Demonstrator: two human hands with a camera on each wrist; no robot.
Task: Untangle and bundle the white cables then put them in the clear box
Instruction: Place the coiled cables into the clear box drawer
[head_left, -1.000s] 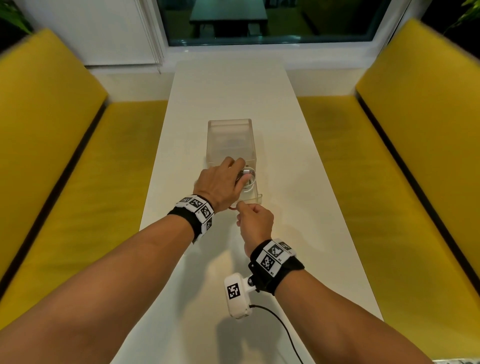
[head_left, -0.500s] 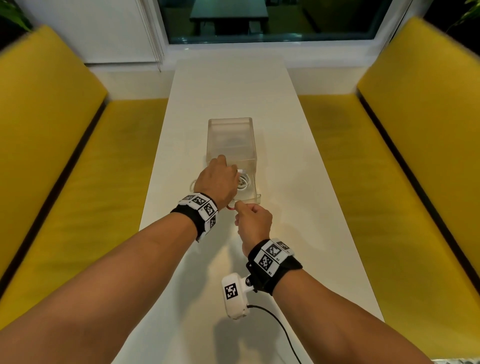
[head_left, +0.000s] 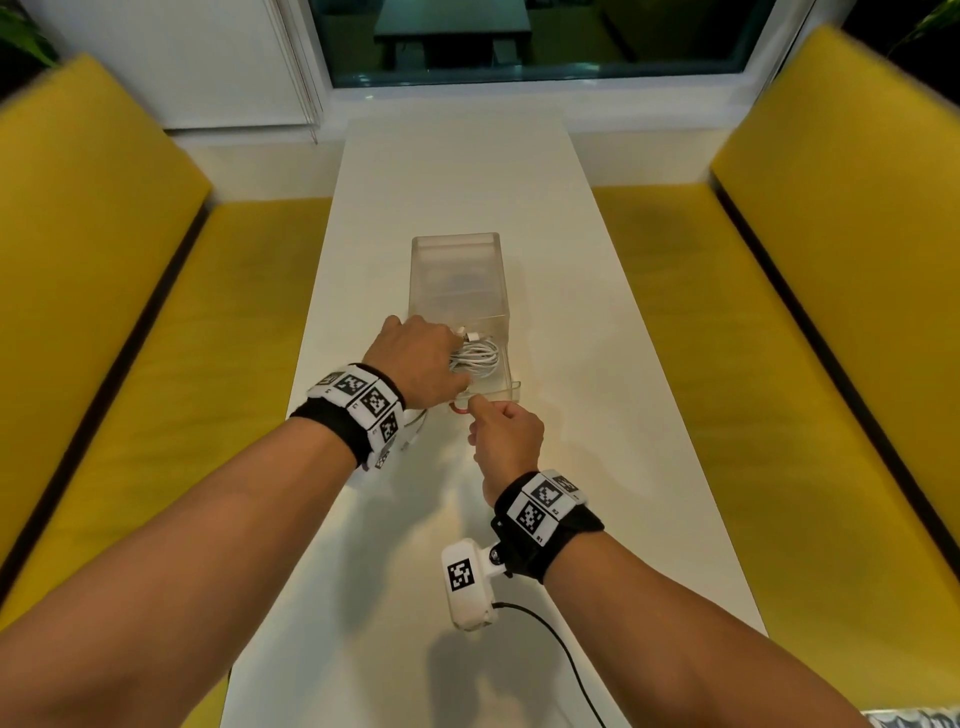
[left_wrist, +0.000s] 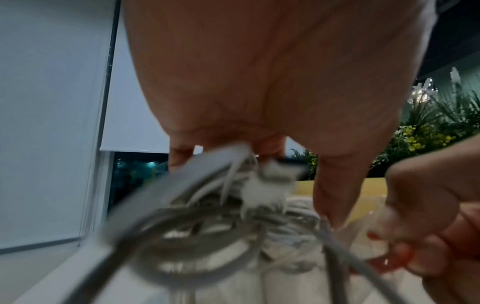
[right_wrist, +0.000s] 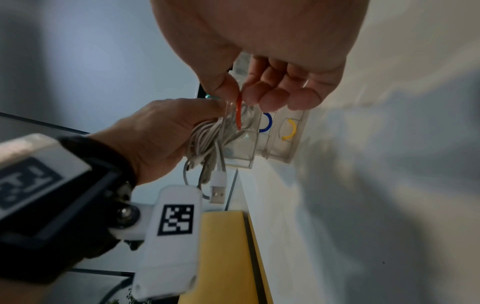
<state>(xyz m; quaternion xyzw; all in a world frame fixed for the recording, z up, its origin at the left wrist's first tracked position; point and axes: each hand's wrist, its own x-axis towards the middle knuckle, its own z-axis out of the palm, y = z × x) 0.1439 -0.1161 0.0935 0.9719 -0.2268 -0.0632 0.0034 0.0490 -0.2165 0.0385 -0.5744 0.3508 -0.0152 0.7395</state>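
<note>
My left hand (head_left: 415, 364) grips a coiled bundle of white cable (head_left: 475, 358) at the near end of the clear box (head_left: 457, 260). In the right wrist view the left hand (right_wrist: 155, 131) holds the coil (right_wrist: 205, 135) beside the box's small compartments, and a USB plug (right_wrist: 218, 189) hangs below it. My right hand (head_left: 506, 436) pinches a red band (head_left: 460, 410) between thumb and forefinger at the box's near edge. The red band (right_wrist: 238, 115) shows right next to the coil. The left wrist view is blurred, with cable loops (left_wrist: 194, 226) under my left fingers.
The box stands mid-table on a long white table (head_left: 571, 312). Yellow benches (head_left: 156, 364) run along both sides. A blue band (right_wrist: 266, 123) and a yellow band (right_wrist: 289, 129) lie in two small compartments of the box. A black wire (head_left: 561, 654) trails from my right wrist camera.
My left hand has shifted a little to the left, so more of the cable coil shows. My right hand has kept its pinch at the box's near edge.
</note>
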